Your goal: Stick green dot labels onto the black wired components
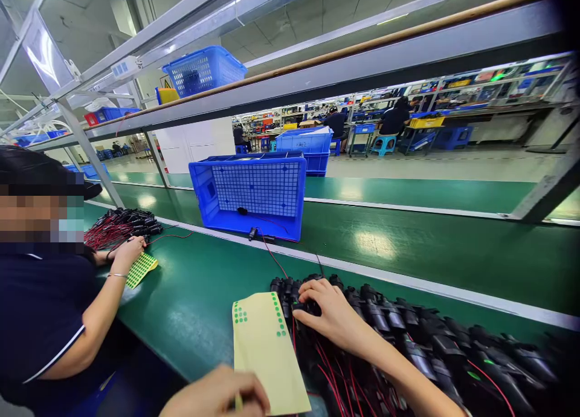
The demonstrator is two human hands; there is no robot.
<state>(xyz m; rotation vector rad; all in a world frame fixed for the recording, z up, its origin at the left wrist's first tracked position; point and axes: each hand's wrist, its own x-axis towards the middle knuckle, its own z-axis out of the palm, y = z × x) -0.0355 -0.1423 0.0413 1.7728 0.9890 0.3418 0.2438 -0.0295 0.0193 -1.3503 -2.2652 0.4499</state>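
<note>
My right hand point(327, 313) rests on a row of black plug-like parts with red wires point(408, 338) laid along the green bench point(194, 296), fingers pressing one part at the row's left end. My left hand point(217, 396), at the bottom edge, pinches the near end of a yellowish sticker sheet point(267, 356) that carries a few green dots near its far end. The sheet lies just left of my right hand.
A blue plastic crate point(254, 199) lies tipped on its side on the conveyor belt, a wired part at its mouth. At left a co-worker's hand point(129, 251) touches a green-dot sheet point(141, 269) beside a pile of wired parts point(120, 226). Overhead rails carry blue baskets point(203, 69).
</note>
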